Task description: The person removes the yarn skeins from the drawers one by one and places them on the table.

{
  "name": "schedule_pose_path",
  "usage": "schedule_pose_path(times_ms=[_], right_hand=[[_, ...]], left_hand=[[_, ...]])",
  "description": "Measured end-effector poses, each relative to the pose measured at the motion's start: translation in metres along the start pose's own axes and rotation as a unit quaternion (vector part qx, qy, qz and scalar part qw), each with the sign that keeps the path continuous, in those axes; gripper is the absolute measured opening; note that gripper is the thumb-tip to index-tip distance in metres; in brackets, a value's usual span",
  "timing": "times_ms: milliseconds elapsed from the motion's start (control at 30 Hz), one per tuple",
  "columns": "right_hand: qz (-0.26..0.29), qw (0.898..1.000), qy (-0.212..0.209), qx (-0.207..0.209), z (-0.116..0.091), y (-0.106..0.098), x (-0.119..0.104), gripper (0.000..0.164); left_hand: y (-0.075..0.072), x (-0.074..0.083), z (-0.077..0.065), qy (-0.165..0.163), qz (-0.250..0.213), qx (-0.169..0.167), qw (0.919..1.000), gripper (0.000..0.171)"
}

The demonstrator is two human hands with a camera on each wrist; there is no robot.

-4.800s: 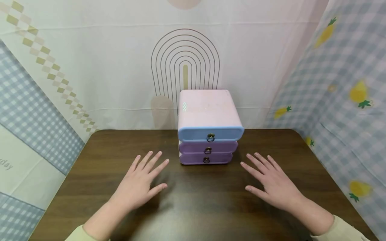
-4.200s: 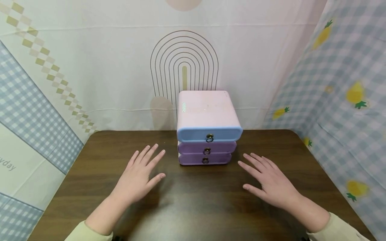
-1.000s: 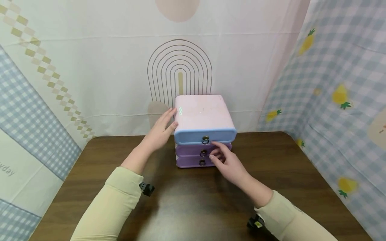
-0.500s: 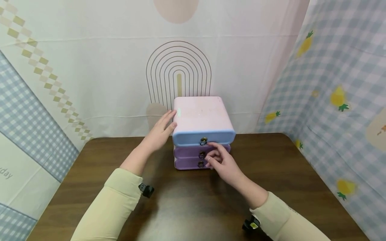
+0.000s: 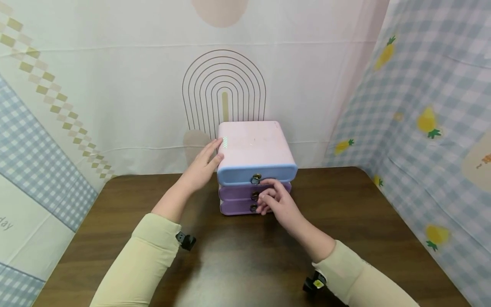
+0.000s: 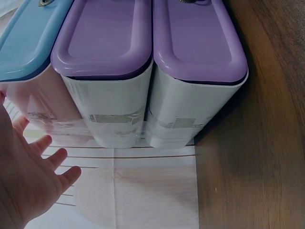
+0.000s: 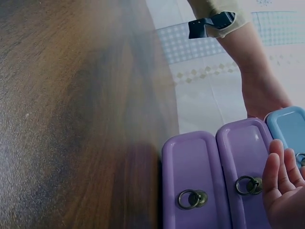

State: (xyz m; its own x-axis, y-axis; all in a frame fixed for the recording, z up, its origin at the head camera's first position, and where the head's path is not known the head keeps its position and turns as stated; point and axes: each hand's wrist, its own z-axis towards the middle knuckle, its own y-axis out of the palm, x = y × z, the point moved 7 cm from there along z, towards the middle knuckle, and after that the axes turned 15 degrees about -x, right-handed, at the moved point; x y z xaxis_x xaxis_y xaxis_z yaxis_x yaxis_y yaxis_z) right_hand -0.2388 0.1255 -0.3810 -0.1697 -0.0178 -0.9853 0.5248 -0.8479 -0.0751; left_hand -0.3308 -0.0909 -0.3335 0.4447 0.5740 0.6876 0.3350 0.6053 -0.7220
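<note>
A small drawer unit has a pink top box, one blue drawer and two purple drawers beneath. Each front carries a brass ring pull. My left hand rests against the pink box's left side, fingers stretched out; the left wrist view also shows this spread hand. My right hand is at the fronts, its index fingertip at the blue drawer's ring pull. The thumb is lower, apart from that fingertip. In the right wrist view, loosely bent fingers partly cover the ring.
The unit stands on a dark wooden table, near its back edge. A pale printed cloth hangs behind, and a checked cloth hangs at the right. A small black camera sits at each cuff.
Both hands came forward from the table's sides to the drawer unit. Over the last second, my right index fingertip has moved closer to the blue drawer's ring, while the left hand stays on the side.
</note>
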Motion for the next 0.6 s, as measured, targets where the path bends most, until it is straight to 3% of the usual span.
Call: schedule_pose_path(times_ms=[600], right_hand=[[-0.069, 0.996, 0.040, 0.039, 0.0084, 0.0000, 0.0016, 0.024]], left_hand=[[0.0017, -0.0005, 0.0023, -0.003, 0.000, 0.007, 1.0000, 0.062]])
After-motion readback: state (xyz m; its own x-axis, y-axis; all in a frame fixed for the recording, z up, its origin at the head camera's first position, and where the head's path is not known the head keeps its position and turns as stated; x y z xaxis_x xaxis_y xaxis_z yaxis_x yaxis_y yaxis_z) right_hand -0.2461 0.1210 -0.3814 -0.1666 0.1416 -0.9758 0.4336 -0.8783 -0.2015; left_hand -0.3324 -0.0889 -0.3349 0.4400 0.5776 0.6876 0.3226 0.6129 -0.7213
